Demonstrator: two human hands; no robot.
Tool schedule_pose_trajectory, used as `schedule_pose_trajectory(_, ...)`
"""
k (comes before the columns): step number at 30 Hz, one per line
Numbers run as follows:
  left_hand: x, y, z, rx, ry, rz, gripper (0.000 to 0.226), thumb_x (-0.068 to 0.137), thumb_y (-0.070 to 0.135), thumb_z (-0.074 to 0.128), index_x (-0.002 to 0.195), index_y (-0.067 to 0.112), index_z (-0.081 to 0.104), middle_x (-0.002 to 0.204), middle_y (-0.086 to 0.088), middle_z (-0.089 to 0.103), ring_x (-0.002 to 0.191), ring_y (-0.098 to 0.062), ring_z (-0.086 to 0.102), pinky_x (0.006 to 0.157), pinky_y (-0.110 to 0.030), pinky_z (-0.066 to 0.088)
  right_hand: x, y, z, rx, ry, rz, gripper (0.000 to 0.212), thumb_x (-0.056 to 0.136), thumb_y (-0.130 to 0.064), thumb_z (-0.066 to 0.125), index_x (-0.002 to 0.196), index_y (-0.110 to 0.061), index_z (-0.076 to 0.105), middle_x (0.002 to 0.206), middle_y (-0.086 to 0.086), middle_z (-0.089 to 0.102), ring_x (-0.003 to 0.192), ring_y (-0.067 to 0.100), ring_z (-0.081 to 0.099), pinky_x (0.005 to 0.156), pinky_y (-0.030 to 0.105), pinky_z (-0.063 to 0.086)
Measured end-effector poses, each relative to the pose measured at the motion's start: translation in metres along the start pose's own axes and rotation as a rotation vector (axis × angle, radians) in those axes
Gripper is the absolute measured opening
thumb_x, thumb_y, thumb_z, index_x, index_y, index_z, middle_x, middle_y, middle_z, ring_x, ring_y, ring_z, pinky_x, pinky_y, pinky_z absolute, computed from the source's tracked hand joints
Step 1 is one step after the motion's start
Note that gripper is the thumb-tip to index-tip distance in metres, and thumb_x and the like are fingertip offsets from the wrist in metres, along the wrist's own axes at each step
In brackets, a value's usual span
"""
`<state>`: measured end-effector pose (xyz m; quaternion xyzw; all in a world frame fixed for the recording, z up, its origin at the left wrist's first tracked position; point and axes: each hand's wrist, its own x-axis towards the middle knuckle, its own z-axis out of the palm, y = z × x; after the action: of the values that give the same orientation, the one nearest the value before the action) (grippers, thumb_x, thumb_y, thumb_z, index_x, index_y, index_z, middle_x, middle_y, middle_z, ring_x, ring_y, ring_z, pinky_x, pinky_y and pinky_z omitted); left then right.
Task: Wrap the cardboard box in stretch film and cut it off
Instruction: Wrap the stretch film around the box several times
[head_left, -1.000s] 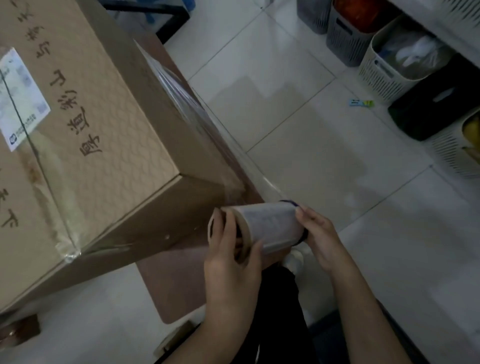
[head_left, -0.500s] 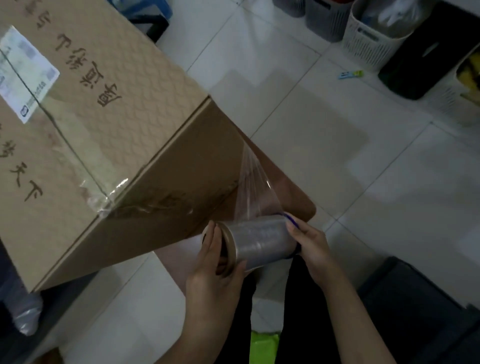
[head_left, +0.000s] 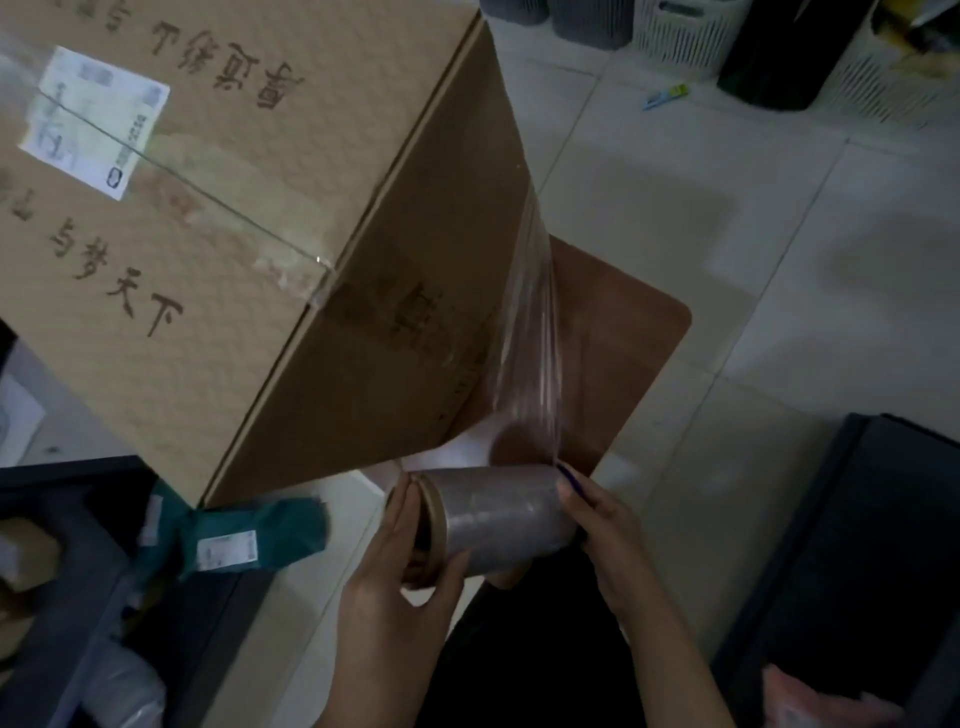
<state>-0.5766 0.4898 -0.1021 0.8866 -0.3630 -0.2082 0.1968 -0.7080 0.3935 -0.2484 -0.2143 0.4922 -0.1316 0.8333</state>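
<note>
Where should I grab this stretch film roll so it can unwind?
By its two ends, one hand from each side, as the left hand and right hand do. The stretch film roll lies crosswise, and the film sheet leaves its curved face toward the cardboard box.

Pale tiled floor (head_left: 675, 234), dimly lit; perforated storage baskets (head_left: 680, 36) along far edge; dark crate (head_left: 857, 545) at right.
</note>
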Motion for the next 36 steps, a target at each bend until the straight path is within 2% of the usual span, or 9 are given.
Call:
schedule_pose_trajectory(5,-0.008,-0.031,-0.026,0.034,-0.009,0.03,0.088,0.064,0.001,0.082,0.135,0.026,0.035,0.135,-0.005,0.053,0.12,-0.004,0.048,0.094,-0.001,0.033,-0.017,0.041,0.03,0.059,-0.042,0.02,0.049,0.073,-0.036,0.069,0.121,-0.027,0.063,0.113,-0.005,0.073,0.104,0.011,0.068,0.079,0.02,0.056)
schedule_pose_trajectory(9,-0.01,-0.058,-0.044,0.068,-0.096,0.093,0.088,0.064,0.001,0.082,0.135,0.026,0.036,0.136,-0.007,0.053,0.119,-0.017,0.054,0.096,-0.015,0.039,-0.028,0.064,0.051,0.064,0.018,-0.03,0.042,0.07,-0.033,0.07,0.111,-0.035,0.065,0.106,-0.012,0.073,0.1,0.005,0.068,0.084,0.019,0.055)
schedule_pose_trajectory(12,-0.005,-0.083,-0.055,0.036,-0.138,0.104,0.086,0.065,0.001,0.081,0.133,0.03,0.038,0.134,-0.004,0.055,0.117,-0.021,0.057,0.093,-0.025,0.044,-0.034,0.085,0.066,0.066,0.072,-0.079,0.06,0.065,-0.037,0.074,0.123,-0.032,0.059,0.114,-0.013,0.069,0.106,0.006,0.066,0.092,0.025,0.053)
schedule_pose_trajectory(18,0.017,-0.133,-0.086,-0.008,-0.259,0.18,0.083,0.068,0.0,0.079,0.132,0.036,0.039,0.121,-0.002,0.064,0.101,0.0,0.058,0.08,0.0,0.041,-0.048,0.13,0.113,0.156,0.192,-0.206,0.061,0.059,-0.048,0.077,0.116,-0.047,0.058,0.123,-0.015,0.066,0.111,0.005,0.063,0.088,0.021,0.053)
schedule_pose_trajectory(22,0.039,-0.16,-0.112,-0.047,-0.342,0.219,0.07,0.074,0.008,0.076,0.129,0.036,0.042,0.101,-0.014,0.069,0.08,0.001,0.062,0.07,-0.001,0.042,-0.053,0.155,0.154,0.204,0.277,-0.32,0.063,0.063,-0.041,0.074,0.122,-0.041,0.054,0.108,-0.032,0.068,0.104,-0.007,0.063,0.08,0.01,0.051)
schedule_pose_trajectory(26,0.048,-0.176,-0.128,-0.089,-0.343,0.29,0.06,0.074,0.024,0.07,0.13,0.027,0.047,0.098,-0.025,0.067,0.072,0.013,0.057,0.064,0.0,0.039,-0.057,0.171,0.189,0.213,0.335,-0.412,0.056,0.071,-0.036,0.072,0.126,-0.034,0.058,0.118,-0.018,0.069,0.113,0.004,0.063,0.095,0.022,0.051)
schedule_pose_trajectory(29,0.05,-0.191,-0.133,-0.149,-0.348,0.303,0.065,0.073,0.038,0.064,0.133,0.021,0.049,0.113,-0.021,0.065,0.1,-0.004,0.063,0.077,-0.008,0.047,-0.054,0.184,0.21,0.269,0.342,-0.434,0.054,0.073,-0.039,0.072,0.124,-0.024,0.064,0.117,-0.006,0.071,0.111,0.013,0.065,0.097,0.032,0.052)
schedule_pose_trajectory(31,0.05,-0.201,-0.133,-0.175,-0.355,0.299,0.068,0.073,0.045,0.062,0.135,0.022,0.048,0.13,-0.007,0.06,0.117,-0.018,0.056,0.096,-0.027,0.047,-0.052,0.192,0.22,0.326,0.356,-0.428,0.056,0.071,-0.041,0.072,0.122,-0.02,0.065,0.115,-0.003,0.073,0.109,0.015,0.066,0.097,0.035,0.052)
schedule_pose_trajectory(36,0.045,-0.212,-0.135,-0.118,-0.283,0.402,0.065,0.079,0.051,0.057,0.136,0.024,0.045,0.139,0.012,0.046,0.127,0.005,0.041,0.102,-0.029,0.04,-0.049,0.209,0.238,0.394,0.381,-0.45,0.055,0.073,-0.041,0.07,0.124,-0.019,0.063,0.11,-0.008,0.074,0.105,0.011,0.068,0.086,0.021,0.054)
